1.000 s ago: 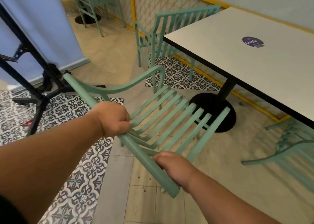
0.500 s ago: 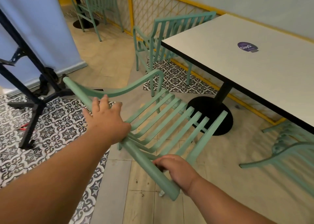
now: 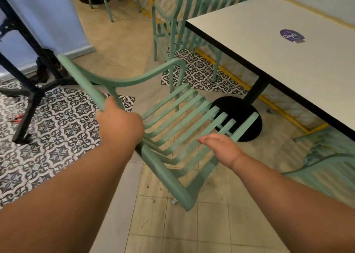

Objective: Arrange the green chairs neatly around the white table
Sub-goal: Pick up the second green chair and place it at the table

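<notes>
Head view: your left hand (image 3: 120, 127) clenched around the top rail (image 3: 165, 176) of the chair (image 3: 178, 118), fingers wrapped under it near the left end where the armrest (image 3: 134, 79) joined. Your right hand (image 3: 219, 146) was released, fingers straight and together, palm turned inward, above the back slats toward the rail's right end; whether it brushed them could not be told.

The chair stood on the floor (image 3: 172, 233) just in front of you, back toward you and seat pointing at the table (image 3: 269, 47), its front edge near the black base (image 3: 236, 116) but short of the tabletop. Whether all its legs touched the floor could not be seen.

A far chair (image 3: 192, 8) sat tucked at the table's far end, over a patch of patterned tiles (image 3: 201, 74). A third chair (image 3: 330, 162) showed at the right edge, partly under the table's near side. A purple sticker (image 3: 291, 36) lay on the tabletop. To your left, a black stand (image 3: 32, 91) rested on more patterned tiles beside a blue panel (image 3: 48, 16).
</notes>
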A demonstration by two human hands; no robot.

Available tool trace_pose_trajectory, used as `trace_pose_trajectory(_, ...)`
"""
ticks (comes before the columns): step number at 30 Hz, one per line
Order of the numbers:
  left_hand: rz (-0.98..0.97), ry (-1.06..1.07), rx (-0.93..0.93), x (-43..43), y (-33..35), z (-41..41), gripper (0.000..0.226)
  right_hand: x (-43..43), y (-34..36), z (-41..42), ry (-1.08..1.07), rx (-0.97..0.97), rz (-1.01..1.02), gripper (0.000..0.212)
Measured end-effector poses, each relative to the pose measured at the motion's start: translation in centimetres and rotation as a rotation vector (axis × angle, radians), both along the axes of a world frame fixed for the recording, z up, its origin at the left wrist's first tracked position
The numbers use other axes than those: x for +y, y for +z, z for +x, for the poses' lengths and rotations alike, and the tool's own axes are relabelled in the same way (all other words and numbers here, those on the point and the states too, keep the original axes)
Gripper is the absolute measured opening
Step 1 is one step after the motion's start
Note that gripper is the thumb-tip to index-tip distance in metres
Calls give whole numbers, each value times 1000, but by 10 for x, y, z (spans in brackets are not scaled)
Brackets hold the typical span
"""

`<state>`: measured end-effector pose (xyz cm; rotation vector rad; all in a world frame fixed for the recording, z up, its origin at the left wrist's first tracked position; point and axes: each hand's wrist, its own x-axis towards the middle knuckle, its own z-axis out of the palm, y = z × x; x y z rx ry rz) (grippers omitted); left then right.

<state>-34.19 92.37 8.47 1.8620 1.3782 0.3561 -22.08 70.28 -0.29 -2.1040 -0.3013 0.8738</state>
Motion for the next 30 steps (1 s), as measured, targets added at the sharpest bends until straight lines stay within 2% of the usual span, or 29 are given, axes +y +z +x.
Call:
trace_pose_trajectory(3,3,4,-18,4,-4,1,67,0,-20,15,62,-63,-131,29)
trace_pose_trajectory(4,0,4,-36,6,-6,2,68,1,-30,16,169,-93,-248,33)
trace_pose_trajectory(6,2,8,-53,9,-10,3,68,4,-49,13,490,-258,-548,46)
trace_pose_trajectory(7,4,10,-53,10,-12,4,68,5,-55,12,580,-346,-659,54)
trace_pose_trajectory(9,6,12,-60,11,-14,5,68,8,-56,12,667,-405,-744,52)
trace_pose_trajectory(12,-4,5,-65,9,-11,3,67,8,-58,12,676,-378,-730,40)
trace_pose_trajectory(16,-6,-4,-70,1,-4,5,66,1,-62,8,594,-384,-681,43)
trace_pose_trajectory(19,-22,-21,-106,-9,-3,7,64,-12,-68,9,617,-375,-755,41)
trace_pose_trajectory(22,-18,-38,-89,-23,-4,7,62,-25,-72,12,728,-378,-806,56)
trace_pose_trajectory(24,-26,-32,-93,-30,-4,3,61,-29,-71,13,717,-385,-821,55)
trace_pose_trajectory(27,-46,-19,-89,-32,-5,0,61,-32,-70,16,767,-363,-830,67)
trace_pose_trajectory(30,-54,-19,-75,-29,-4,3,60,-30,-67,15,709,-324,-839,42)
